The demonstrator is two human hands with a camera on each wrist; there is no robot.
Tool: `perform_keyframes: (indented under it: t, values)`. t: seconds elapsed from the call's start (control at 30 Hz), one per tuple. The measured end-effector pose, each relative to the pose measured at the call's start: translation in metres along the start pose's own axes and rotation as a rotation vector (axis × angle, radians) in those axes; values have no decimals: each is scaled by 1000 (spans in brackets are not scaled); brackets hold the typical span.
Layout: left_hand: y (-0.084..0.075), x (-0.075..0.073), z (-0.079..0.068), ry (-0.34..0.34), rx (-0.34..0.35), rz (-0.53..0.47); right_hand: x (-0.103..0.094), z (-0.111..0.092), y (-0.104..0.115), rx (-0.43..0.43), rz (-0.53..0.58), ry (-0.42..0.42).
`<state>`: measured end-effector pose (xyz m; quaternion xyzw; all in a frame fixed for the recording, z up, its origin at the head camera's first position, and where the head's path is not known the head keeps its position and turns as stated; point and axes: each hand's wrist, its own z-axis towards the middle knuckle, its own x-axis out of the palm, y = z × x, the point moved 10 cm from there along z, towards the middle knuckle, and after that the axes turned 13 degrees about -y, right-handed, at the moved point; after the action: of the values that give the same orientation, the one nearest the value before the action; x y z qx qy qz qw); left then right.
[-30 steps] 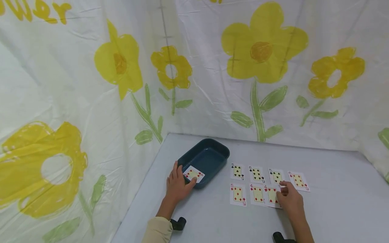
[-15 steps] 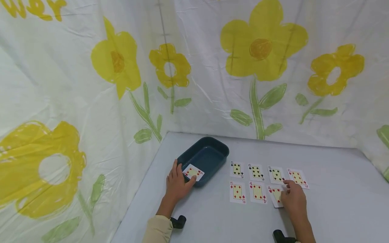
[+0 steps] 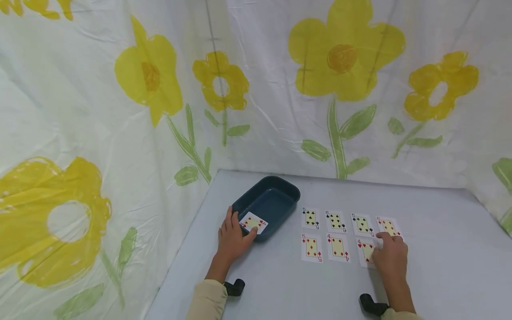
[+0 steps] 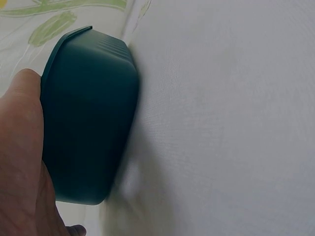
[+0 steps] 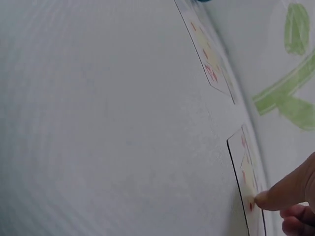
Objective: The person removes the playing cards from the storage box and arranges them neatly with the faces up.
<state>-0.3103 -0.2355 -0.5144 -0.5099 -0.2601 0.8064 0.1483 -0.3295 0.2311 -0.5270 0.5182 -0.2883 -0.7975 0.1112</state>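
My left hand (image 3: 233, 240) holds the near-left end of a dark teal plastic tub (image 3: 280, 182), fingers along its side and thumb over the near rim. Inside, close to that thumb, lies a red-suited playing card (image 3: 254, 223). The left wrist view shows the tub's outer wall (image 4: 88, 123) with the hand at its rim. My right hand (image 3: 392, 260) holds a four of hearts (image 3: 366, 251) at its right side, in the front row of cards. In the right wrist view the thumb (image 5: 278, 194) is on the card's face. The hand covers part of the card.
Left of the four of hearts lie a four of diamonds (image 3: 338, 247) and a five of diamonds (image 3: 311, 248). Behind them runs a row of several cards, including a six of diamonds (image 3: 387, 226). A white cloth wall (image 3: 264, 146) with painted yellow flowers borders the white table (image 3: 296, 289).
My right hand has slid the four of hearts rightward, off the four of diamonds it overlapped, and straightened it. The left hand stays on the tub. The head view has tilted slightly down.
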Motion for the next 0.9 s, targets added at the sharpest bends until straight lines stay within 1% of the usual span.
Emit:
perform_keyframes:
  t: [0.1, 0.23, 0.3, 0.4, 0.57, 0.67, 0.77, 0.9]
  values:
    - [0, -2, 1, -8, -2, -1, 2, 4, 5, -33, -27, 43]
    - [0, -2, 2, -15, 0, 0, 7, 8, 5, -30, -35, 137]
    - [0, -2, 1, -19, 4, 1, 9, 9, 7, -33, -37, 169]
    - [1, -1, 2, -25, 6, 4, 14, 12, 18, -59, -21, 204]
    - [2, -1, 2, -22, -1, -3, 24, 15, 48, -128, 23, 213]
    - [1, -1, 2, -14, -4, -2, 28, 19, 68, -167, 39, 204]
    - [0, -1, 2, -6, -11, 0, 30, 26, 83, -179, 67, 204]
    - [1, -1, 0, -2, -10, -6, 30, 35, 93, -176, 122, 191]
